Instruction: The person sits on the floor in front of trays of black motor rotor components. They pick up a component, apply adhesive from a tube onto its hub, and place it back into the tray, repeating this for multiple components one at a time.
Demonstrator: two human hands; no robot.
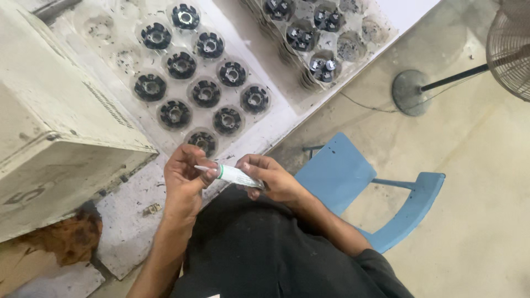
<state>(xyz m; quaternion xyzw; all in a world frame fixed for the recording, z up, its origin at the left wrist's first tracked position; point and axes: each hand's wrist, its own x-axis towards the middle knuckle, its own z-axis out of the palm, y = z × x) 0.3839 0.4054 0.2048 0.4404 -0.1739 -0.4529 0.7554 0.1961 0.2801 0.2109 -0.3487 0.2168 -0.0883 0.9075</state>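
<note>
Sitting on the bench (132, 232), a clear tray (110, 27) cradles black round parts (206, 92); left hand (185, 179) pinches the nozzle, right hand (273, 179) grips the small tube (236, 175), its tail hidden.

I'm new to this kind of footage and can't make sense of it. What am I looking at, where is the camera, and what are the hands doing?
The camera sits on a person's head, looking down at their own two bare hands. The right hand holds a small white tube; the left hand pinches its thin nozzle end. On the white table lies a clear plastic tray holding round black parts, and a second tray lies farther off. A blue chair and a fan's stand are on the floor.
</note>
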